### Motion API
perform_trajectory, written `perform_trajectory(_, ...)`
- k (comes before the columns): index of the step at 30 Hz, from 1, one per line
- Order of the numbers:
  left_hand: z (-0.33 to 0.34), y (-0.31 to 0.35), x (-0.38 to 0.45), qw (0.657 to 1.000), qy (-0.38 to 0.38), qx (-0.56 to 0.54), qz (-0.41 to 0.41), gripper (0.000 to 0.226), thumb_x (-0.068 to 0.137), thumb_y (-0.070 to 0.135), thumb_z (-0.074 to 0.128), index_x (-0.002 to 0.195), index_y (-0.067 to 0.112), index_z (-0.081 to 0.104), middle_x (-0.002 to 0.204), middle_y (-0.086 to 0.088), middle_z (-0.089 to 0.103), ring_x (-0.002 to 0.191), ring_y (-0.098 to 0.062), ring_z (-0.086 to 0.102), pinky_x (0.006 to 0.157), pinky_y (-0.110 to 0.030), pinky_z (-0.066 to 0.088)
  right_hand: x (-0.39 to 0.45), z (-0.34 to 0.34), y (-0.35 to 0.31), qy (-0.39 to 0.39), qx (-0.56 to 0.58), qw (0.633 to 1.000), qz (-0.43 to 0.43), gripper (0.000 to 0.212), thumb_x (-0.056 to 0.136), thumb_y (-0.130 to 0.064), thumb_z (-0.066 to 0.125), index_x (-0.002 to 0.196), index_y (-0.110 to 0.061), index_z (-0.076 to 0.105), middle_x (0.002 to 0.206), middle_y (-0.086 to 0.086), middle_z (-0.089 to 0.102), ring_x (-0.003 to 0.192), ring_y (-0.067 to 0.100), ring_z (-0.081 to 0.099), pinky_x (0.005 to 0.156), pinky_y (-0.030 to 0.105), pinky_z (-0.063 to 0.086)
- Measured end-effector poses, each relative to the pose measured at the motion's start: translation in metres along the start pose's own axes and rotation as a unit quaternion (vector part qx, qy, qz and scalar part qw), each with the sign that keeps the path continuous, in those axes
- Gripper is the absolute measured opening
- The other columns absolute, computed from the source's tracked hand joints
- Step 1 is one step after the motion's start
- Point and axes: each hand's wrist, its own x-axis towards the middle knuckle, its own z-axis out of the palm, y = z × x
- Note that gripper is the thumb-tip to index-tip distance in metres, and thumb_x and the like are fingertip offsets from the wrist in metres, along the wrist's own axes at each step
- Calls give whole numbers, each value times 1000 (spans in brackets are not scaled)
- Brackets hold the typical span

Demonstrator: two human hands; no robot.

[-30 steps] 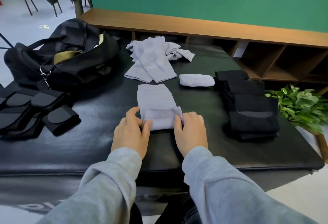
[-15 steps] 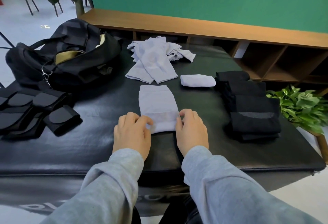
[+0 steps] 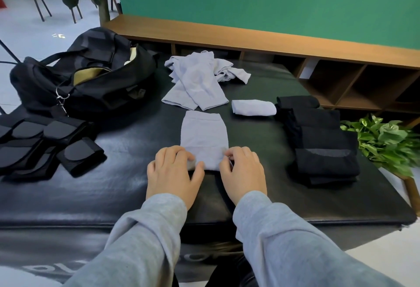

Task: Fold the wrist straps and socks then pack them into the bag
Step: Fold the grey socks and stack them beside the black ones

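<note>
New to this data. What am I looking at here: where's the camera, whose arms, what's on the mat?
No robot: a person works bare-handed, filmed by a wide-angle camera on their head looking down. The left hand and right hand pinch the near end of a light grey sock lying flat on the black padded mat. Behind it lie a pile of unfolded grey socks and one rolled grey sock. On the right sits a stack of black socks, on the left black wrist straps and the open black bag.
</note>
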Motion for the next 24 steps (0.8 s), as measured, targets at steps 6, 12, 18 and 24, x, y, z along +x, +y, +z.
perform_trajectory(6,1,2,1,999,-25,28,-15,44,87,55,43,123,30,47,139,13,32,131,-8,16,104,-29,15,-1,-1,-2,-4,7,1000,-11,20,94,-30,43,105,-23,57,102,-10,54,99,13,45,89,31,40)
perform_trajectory(12,-1,2,2,997,-36,62,-6,49,88,52,40,133,32,37,146,12,24,136,-10,11,106,-31,12,0,0,-2,1,2,1000,-17,18,93,-31,43,103,-24,57,99,-10,53,95,12,45,87,28,39)
perform_trajectory(18,3,0,3,996,-43,83,0,56,91,54,32,141,31,27,154,10,15,142,-12,0,114,-39,5,-4,2,-4,-3,-20,995,-98,20,90,-32,46,90,-19,62,91,-10,49,92,12,40,82,29,40)
perform_trajectory(24,7,-4,1,996,7,12,87,43,75,59,37,93,35,67,102,15,57,104,-5,37,88,-26,21,-2,-1,-1,-23,-5,990,-140,11,88,-25,49,89,-20,58,130,-17,46,126,0,29,95,17,18)
